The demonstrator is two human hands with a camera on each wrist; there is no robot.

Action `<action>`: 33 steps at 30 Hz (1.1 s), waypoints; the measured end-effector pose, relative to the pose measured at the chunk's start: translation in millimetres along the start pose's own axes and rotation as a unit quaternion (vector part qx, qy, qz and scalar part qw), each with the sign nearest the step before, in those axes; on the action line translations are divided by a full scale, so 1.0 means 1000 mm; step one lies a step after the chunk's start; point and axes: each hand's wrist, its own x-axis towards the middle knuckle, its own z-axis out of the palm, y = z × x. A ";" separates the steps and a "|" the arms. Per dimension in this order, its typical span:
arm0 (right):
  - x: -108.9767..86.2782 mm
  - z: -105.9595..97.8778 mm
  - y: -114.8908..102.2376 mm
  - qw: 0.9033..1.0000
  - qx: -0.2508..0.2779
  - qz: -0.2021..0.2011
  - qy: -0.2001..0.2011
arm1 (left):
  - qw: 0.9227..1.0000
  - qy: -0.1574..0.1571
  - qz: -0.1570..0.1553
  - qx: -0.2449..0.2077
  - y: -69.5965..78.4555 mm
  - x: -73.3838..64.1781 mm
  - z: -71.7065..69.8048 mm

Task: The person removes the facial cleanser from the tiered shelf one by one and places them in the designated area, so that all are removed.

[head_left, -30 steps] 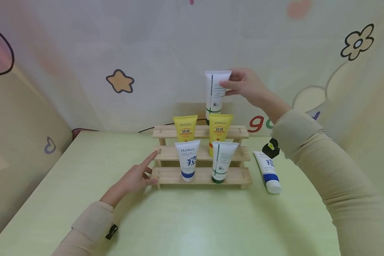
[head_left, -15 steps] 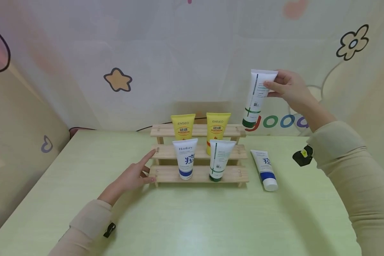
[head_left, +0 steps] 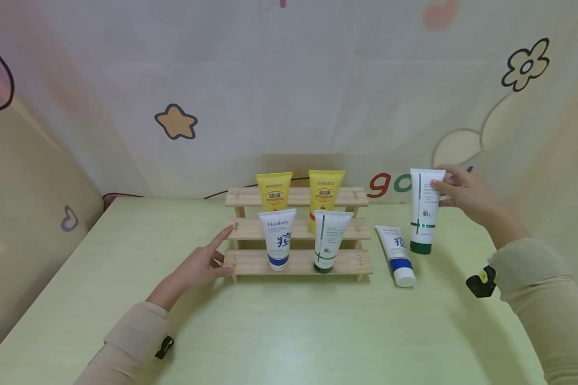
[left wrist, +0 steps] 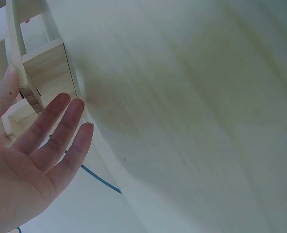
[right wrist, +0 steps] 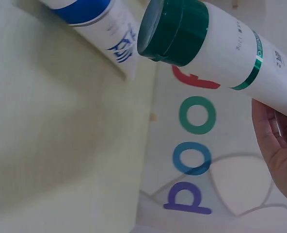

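Note:
My right hand (head_left: 467, 195) pinches a white squeeze tube with a green cap (head_left: 425, 211) near its top end. The tube is upright, cap down, to the right of the rack; in the right wrist view the green cap (right wrist: 175, 31) looks raised off the table. My left hand (head_left: 199, 267) touches the left end of the three-tier wooden rack (head_left: 250, 262), index finger extended. In the left wrist view the other fingers (left wrist: 68, 124) are spread and relaxed. On the rack stand a blue-banded white tube (head_left: 278, 240), another green-capped tube (head_left: 332, 240) and two yellow tubes (head_left: 274, 190), (head_left: 325, 192).
A second blue-banded white tube (head_left: 396, 255) lies on the pale green table (head_left: 279, 331), between the rack and the held tube. Behind the table hangs a patterned cloth (head_left: 250, 107) with a star, a flower and letters.
My right hand has carried the green-capped tube from behind the rack's top tier out to the right, then down toward the table. The left hand stays at the rack.

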 end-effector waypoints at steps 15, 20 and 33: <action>-0.003 0.014 0.091 0.995 0.006 0.095 -0.043 | 1.000 0.001 0.011 -0.002 -0.005 -0.001 0.000; -0.001 0.017 0.108 0.991 0.024 0.122 -0.047 | 1.000 0.001 0.026 -0.002 -0.005 -0.001 0.000; 0.003 0.025 0.122 0.982 0.024 0.184 -0.043 | 1.000 -0.005 0.020 0.010 -0.003 -0.001 -0.001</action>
